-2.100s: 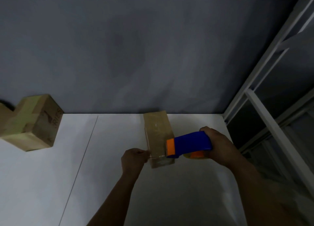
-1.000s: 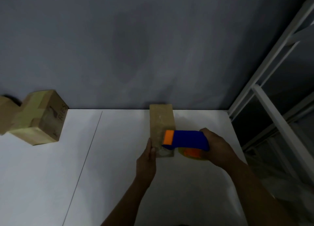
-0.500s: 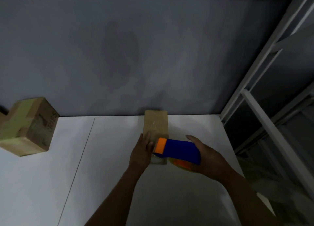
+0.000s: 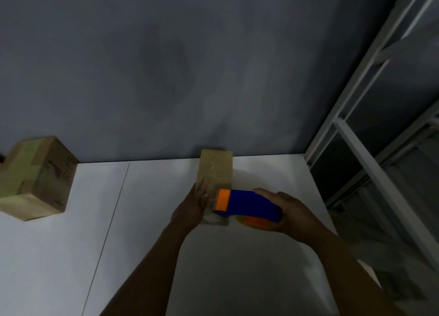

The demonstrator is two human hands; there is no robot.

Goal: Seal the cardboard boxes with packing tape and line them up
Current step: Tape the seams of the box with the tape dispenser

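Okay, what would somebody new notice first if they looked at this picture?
The blue and orange tape dispenser stands out first, held by the right hand over the near end of a narrow cardboard box at the back of the white table. The left hand lies flat along that box's left side. A bigger box sits far left.

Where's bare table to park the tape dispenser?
Widest: the white table between the taped box and the left hand. Also a strip behind the right hand, beside the narrow box. Crowded at that box's near end, where both hands and the tape dispenser meet.
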